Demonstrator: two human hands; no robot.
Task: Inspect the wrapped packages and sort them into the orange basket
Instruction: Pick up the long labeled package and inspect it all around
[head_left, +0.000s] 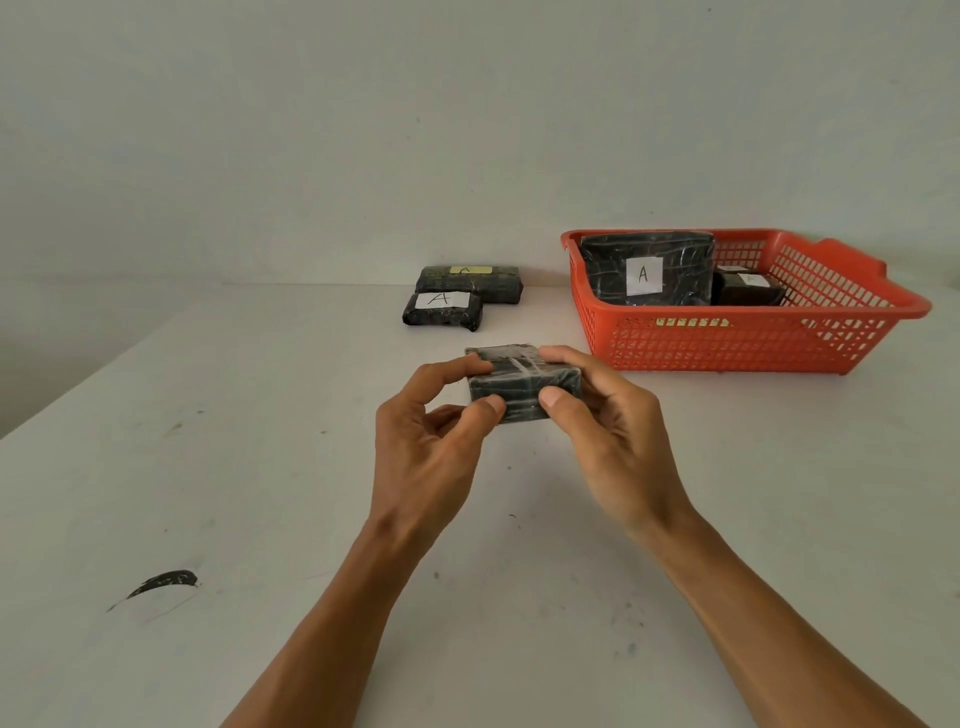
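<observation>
both hands, left hand (436, 447) and right hand (608, 441), pinch a small black plastic-wrapped package (522, 382) above the white table (260, 467), apparently inspecting it. next it likely goes right into the orange mesh plastic basket (753, 343), already holding 2 packages.

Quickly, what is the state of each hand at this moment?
Left hand: pinches the left end of the small wrapped package.
Right hand: grips the right end of the same package.

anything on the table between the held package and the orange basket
No. In the head view, only bare white table separates the held package from the orange basket.
</observation>
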